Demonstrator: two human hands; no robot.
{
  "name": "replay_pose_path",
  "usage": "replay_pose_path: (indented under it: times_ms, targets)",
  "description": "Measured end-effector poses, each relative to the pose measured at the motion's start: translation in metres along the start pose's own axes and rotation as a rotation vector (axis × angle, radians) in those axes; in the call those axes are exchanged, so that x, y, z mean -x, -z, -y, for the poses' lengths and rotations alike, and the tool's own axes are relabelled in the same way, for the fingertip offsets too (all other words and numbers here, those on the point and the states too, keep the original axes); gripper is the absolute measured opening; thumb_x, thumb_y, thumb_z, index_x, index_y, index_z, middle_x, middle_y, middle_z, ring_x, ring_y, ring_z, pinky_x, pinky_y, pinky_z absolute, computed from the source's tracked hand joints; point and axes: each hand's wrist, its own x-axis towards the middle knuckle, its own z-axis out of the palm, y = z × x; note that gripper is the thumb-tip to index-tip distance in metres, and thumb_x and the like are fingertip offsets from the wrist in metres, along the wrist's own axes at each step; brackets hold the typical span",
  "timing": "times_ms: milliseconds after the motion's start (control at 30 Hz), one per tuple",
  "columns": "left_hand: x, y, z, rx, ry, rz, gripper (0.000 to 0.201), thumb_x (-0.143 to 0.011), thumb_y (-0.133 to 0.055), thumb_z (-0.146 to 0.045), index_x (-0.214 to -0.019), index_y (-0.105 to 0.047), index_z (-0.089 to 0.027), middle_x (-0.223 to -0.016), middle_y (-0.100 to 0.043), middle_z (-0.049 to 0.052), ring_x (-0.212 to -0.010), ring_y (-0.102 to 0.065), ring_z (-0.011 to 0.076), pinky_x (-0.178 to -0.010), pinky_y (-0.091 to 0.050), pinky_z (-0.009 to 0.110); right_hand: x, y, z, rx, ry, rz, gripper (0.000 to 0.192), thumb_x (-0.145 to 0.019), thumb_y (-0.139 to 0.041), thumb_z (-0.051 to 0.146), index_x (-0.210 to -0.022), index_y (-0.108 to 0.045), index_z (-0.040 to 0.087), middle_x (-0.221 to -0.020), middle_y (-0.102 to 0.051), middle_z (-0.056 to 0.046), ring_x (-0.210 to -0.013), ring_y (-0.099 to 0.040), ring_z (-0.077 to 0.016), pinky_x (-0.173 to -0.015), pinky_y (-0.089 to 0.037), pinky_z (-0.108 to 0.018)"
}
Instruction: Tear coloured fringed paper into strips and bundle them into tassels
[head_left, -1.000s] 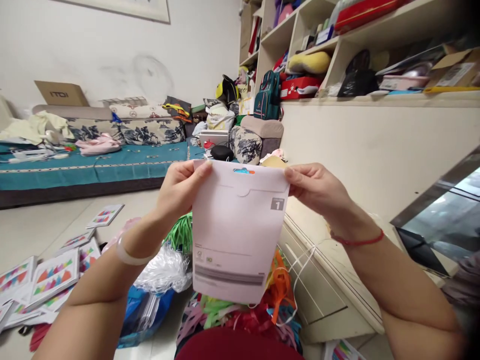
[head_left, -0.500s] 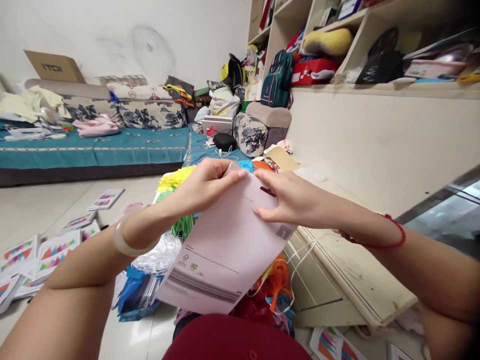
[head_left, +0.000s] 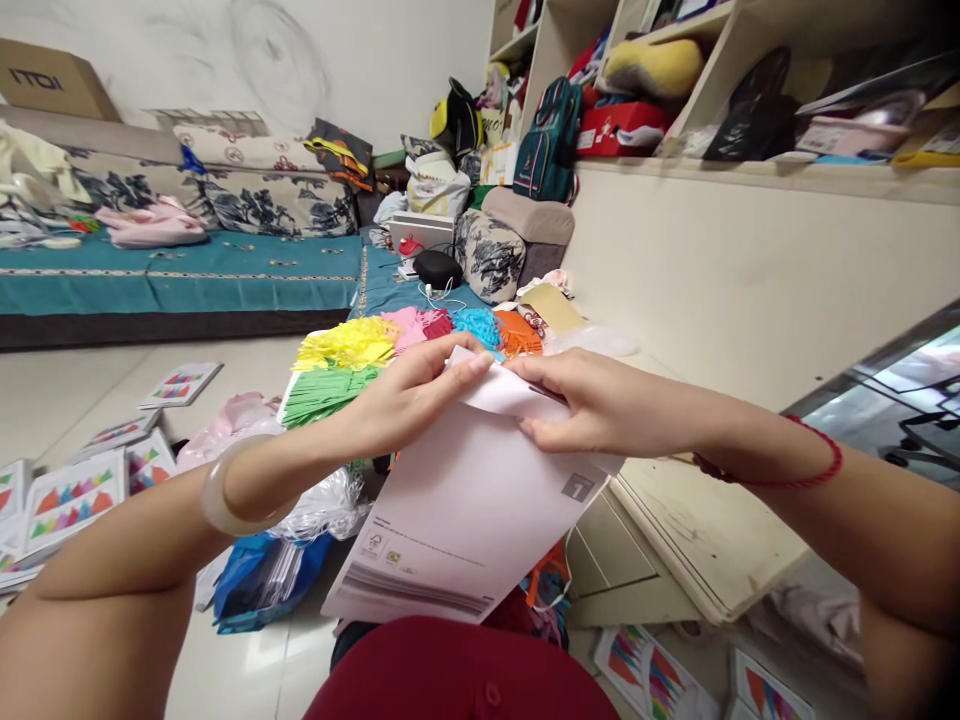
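Observation:
Both of my hands hold a pale pink paper envelope that lies tilted over my lap, its grey "1" label toward the right. My left hand pinches the top flap from the left. My right hand presses the folded flap from the right, fingers flat on the paper. Just beyond the hands lie fanned stacks of coloured paper strips in yellow, green, pink, blue and orange.
Printed cards with coloured triangles are scattered on the floor at left, more at lower right. A clear plastic bag and blue packet lie under my left arm. A cream board lies right; a teal sofa stands behind.
The envelope went from upright in front of me to lowered and tilted over my lap. Both hands moved together onto its top flap, folding it down.

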Motion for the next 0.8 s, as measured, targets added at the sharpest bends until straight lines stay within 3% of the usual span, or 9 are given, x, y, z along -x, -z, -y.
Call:
replay_pose_path:
  times_ms: [233,367,467,567,700,800]
  targets:
    - [0.004,-0.011,0.006,0.259,0.059,0.001,0.029,-0.089,-0.049,-0.044,-0.079,-0.053,-0.017,-0.066,-0.052,-0.004,-0.052,-0.046,0.0064,-0.044,-0.035,0.014,0.000,0.001,0.002,-0.379,-0.066,0.166,0.022,-0.076,-0.054,0.013,-0.098,-0.055,0.014,-0.089,-0.062,-0.002,-0.073,-0.056,-0.0109,-0.057,-0.042,-0.020]
    - [0.006,-0.012,0.009,0.270,0.068,0.003,0.026,-0.089,-0.050,-0.041,-0.080,-0.053,-0.018,-0.064,-0.053,-0.004,-0.050,-0.045,0.0059,-0.043,-0.035,0.013,0.000,-0.007,-0.009,-0.553,-0.128,0.202,0.025,-0.079,-0.060,0.022,-0.103,-0.055,0.015,-0.091,-0.062,-0.002,-0.073,-0.057,-0.0102,-0.058,-0.044,-0.019]
    - [0.009,-0.008,0.011,0.172,0.068,-0.052,0.027,-0.088,-0.051,-0.042,-0.078,-0.051,-0.018,-0.062,-0.052,-0.004,-0.049,-0.045,0.0058,-0.041,-0.033,0.013,0.002,-0.011,-0.020,-0.560,-0.193,0.247,0.024,-0.083,-0.059,0.036,-0.091,-0.058,0.013,-0.078,-0.060,-0.001,-0.061,-0.052,-0.0080,-0.050,-0.038,-0.019]
    - [0.012,-0.004,0.014,0.064,0.087,-0.094,0.028,-0.087,-0.051,-0.045,-0.080,-0.052,-0.018,-0.059,-0.051,-0.005,-0.047,-0.044,0.0060,-0.039,-0.032,0.013,0.005,-0.017,-0.023,-0.528,-0.244,0.267,0.039,-0.088,-0.049,0.048,-0.073,-0.056,0.013,-0.062,-0.052,0.001,-0.049,-0.042,-0.0059,-0.043,-0.029,-0.019]
    - [0.016,-0.001,0.016,-0.034,0.145,-0.044,0.032,-0.080,-0.059,-0.048,-0.086,-0.062,-0.016,-0.072,-0.063,0.001,-0.056,-0.054,0.0095,-0.043,-0.039,0.016,0.004,-0.025,-0.019,-0.370,-0.194,0.078,0.043,-0.088,-0.052,0.045,-0.059,-0.049,0.014,-0.053,-0.039,0.005,-0.046,-0.031,-0.0040,-0.043,-0.021,-0.020]
    - [0.018,0.002,0.016,-0.087,0.165,-0.029,0.035,-0.076,-0.063,-0.049,-0.082,-0.068,-0.014,-0.080,-0.068,0.006,-0.065,-0.060,0.0138,-0.050,-0.045,0.018,0.004,-0.027,-0.021,-0.371,-0.133,0.162,0.046,-0.091,-0.046,0.046,-0.059,-0.049,0.013,-0.053,-0.037,0.005,-0.047,-0.029,-0.0041,-0.045,-0.021,-0.021]
